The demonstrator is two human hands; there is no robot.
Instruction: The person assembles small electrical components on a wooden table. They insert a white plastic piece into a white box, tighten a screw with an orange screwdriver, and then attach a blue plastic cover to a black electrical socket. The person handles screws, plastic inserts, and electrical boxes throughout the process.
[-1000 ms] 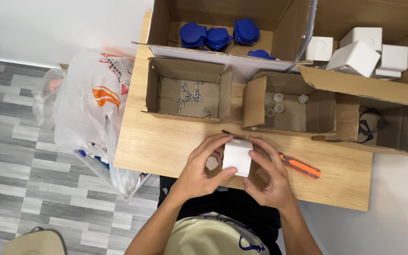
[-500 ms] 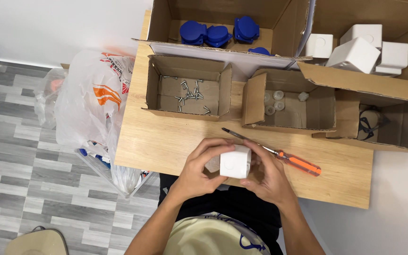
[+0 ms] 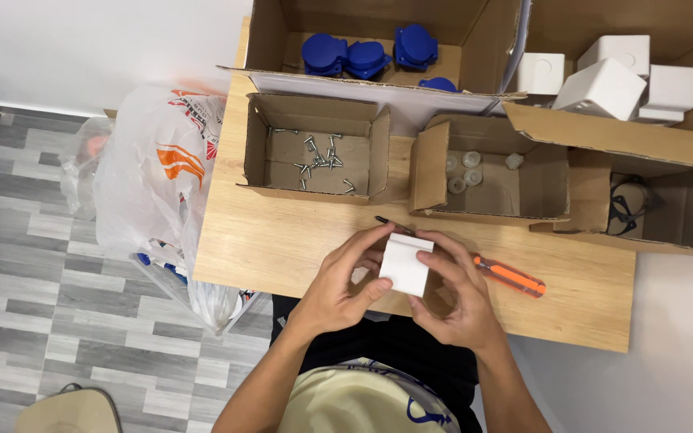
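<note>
You have the white plastic box (image 3: pixel 405 264) clamped between both hands just above the wooden table (image 3: pixel 282 248): your left hand (image 3: pixel 345 282) wraps its near side, thumb under the front corner, while your right hand (image 3: pixel 455 295) cups the other side. Just right of your grip lies the orange-handled screwdriver (image 3: pixel 499 273). Beyond your fingers, one small cardboard box (image 3: pixel 314 152) holds loose screws, the next (image 3: pixel 487 176) holds pale round plugs. Farther out, blue sockets (image 3: pixel 366 54) and more white boxes (image 3: pixel 607 76) fill the large cartons.
</note>
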